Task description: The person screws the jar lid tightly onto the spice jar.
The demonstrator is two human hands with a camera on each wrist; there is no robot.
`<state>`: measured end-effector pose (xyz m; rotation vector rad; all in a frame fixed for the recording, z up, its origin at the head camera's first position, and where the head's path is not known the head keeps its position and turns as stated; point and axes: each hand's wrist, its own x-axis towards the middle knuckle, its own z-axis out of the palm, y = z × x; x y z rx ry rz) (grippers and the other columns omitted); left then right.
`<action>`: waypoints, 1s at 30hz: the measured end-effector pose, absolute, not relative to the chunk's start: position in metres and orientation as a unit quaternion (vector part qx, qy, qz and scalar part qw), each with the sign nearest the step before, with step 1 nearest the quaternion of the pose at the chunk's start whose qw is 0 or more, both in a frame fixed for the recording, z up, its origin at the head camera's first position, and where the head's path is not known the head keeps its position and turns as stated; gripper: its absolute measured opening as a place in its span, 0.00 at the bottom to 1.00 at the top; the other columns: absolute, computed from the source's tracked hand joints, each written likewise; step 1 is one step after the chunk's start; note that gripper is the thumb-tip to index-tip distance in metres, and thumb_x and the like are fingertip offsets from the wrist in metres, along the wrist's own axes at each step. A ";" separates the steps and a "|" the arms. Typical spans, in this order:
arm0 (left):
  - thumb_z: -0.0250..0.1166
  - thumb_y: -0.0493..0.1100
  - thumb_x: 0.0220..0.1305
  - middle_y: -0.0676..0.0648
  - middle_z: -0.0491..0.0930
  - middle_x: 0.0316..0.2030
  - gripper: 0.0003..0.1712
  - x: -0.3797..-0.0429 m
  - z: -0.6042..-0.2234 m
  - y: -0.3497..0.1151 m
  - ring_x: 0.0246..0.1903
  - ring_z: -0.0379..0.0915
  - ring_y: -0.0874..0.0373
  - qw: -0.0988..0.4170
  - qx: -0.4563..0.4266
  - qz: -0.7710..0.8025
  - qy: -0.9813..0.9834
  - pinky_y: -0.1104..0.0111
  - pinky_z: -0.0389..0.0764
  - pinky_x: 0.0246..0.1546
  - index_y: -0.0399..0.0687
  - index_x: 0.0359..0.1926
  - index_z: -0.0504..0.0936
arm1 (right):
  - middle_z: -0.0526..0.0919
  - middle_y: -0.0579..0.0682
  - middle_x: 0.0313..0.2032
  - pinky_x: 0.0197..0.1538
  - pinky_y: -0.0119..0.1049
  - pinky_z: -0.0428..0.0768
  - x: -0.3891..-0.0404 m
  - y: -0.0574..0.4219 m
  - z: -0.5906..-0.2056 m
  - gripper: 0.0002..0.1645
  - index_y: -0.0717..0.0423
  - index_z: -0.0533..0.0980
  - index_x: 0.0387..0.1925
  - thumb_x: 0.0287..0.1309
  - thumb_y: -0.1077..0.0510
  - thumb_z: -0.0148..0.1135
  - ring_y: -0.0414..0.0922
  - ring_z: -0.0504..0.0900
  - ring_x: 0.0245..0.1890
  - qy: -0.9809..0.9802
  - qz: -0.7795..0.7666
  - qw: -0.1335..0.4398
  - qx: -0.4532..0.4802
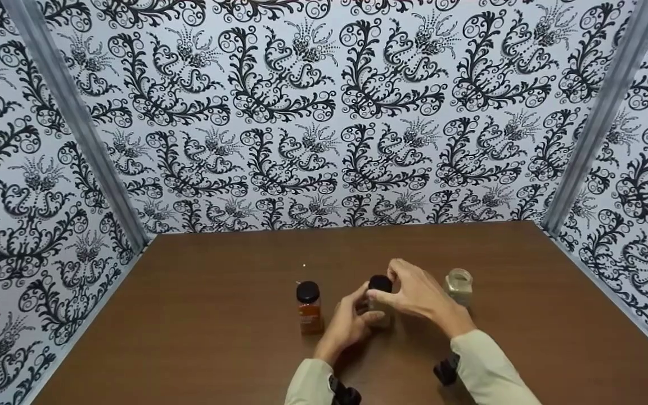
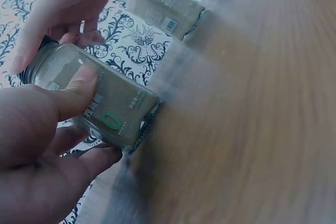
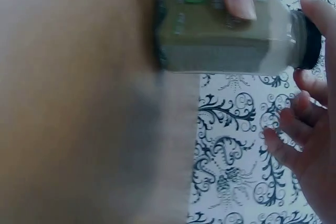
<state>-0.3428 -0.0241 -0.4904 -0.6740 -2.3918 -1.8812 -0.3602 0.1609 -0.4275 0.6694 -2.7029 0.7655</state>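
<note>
A clear spice jar (image 2: 118, 98) of brownish-green powder, with a printed label, stands on the table between both hands. My left hand (image 1: 352, 322) grips its body, the thumb lying across the label in the left wrist view. From the right, my right hand (image 1: 422, 291) holds the black lid (image 1: 381, 282) at the jar's top between thumb and fingers. In the right wrist view the lid (image 3: 313, 41) sits on the jar's neck. Much of the jar's body is hidden behind the left fingers in the head view.
To the left stands a jar of orange-red spice (image 1: 311, 319) with a black lid. A lidless jar of pale powder (image 1: 459, 288) stands right of the right hand, near its wrist. Patterned walls (image 1: 301, 157) enclose the brown table (image 1: 217, 292) at the back and sides.
</note>
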 end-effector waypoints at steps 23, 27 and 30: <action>0.69 0.39 0.63 0.31 0.70 0.67 0.26 -0.343 -0.492 -0.024 0.60 0.76 0.41 0.043 -0.220 -0.571 -0.790 0.57 0.80 0.59 0.40 0.61 0.79 | 0.81 0.52 0.25 0.30 0.43 0.71 -0.362 0.144 -0.415 0.42 0.53 0.77 0.33 0.56 0.18 0.50 0.48 0.75 0.22 -0.958 0.051 0.174 0.221; 0.70 0.39 0.62 0.34 0.72 0.67 0.23 -0.343 -0.491 -0.024 0.60 0.77 0.43 0.041 -0.233 -0.567 -0.789 0.57 0.80 0.59 0.43 0.59 0.81 | 0.72 0.44 0.17 0.21 0.33 0.60 -0.377 0.152 -0.418 0.29 0.49 0.71 0.21 0.58 0.30 0.56 0.39 0.59 0.15 -0.893 -0.011 0.274 0.357; 0.70 0.39 0.62 0.40 0.80 0.61 0.26 -0.341 -0.490 -0.021 0.57 0.80 0.50 0.056 -0.242 -0.557 -0.793 0.63 0.81 0.57 0.45 0.62 0.79 | 0.60 0.38 0.12 0.19 0.29 0.51 -0.385 0.152 -0.420 0.23 0.45 0.62 0.12 0.49 0.41 0.60 0.35 0.50 0.14 -0.855 -0.009 0.328 0.401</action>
